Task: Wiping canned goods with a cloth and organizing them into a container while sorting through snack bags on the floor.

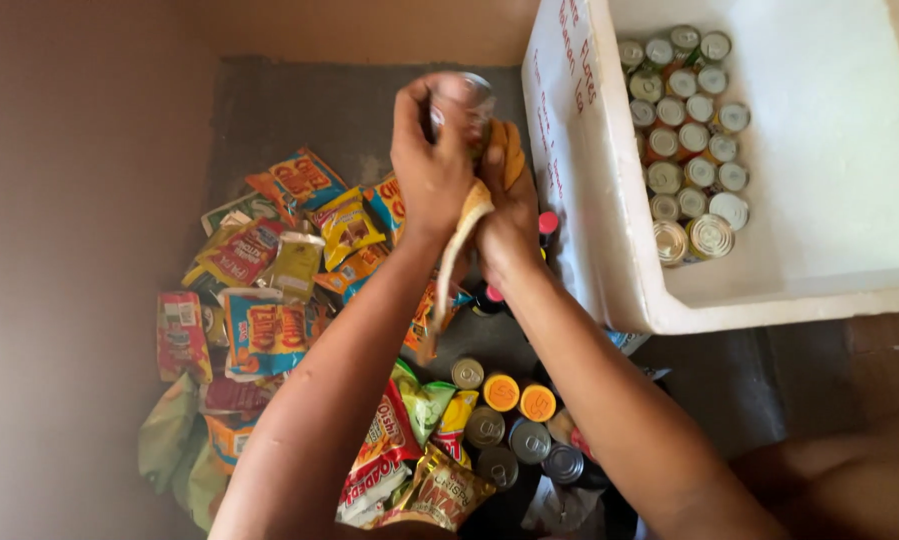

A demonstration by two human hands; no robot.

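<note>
The left hand (pixel 431 165) is curled tight around a shiny can (pixel 466 100), with the fingers wrapped over its top part. The can is held up in the air, above the floor and just beside the wall of the big white box (pixel 579 200). The right hand (pixel 507 215) is right next to the left one and touches it. It is closed around a yellow cloth (pixel 469 215) and presses the cloth against the lower side of the can. A thin strip of the cloth hangs down between the two arms.

Under the hands, on the dark floor (pixel 279 110), lie many snack bags (pixel 289 250) in yellow, orange, red and green. They are heaped together on the left side. More bags (pixel 409 470) lie lower down, between the arms.

Near the right arm stands a small group of cans on the floor (pixel 514 430). Some have silver tops and some have orange tops. A few small bottles with red caps (pixel 547 222) peek out just behind the right hand.

The white box is open at the top. Inside it, many cans (pixel 691 130) stand close together in rows along one side. The rest of the box floor is bare white.
</note>
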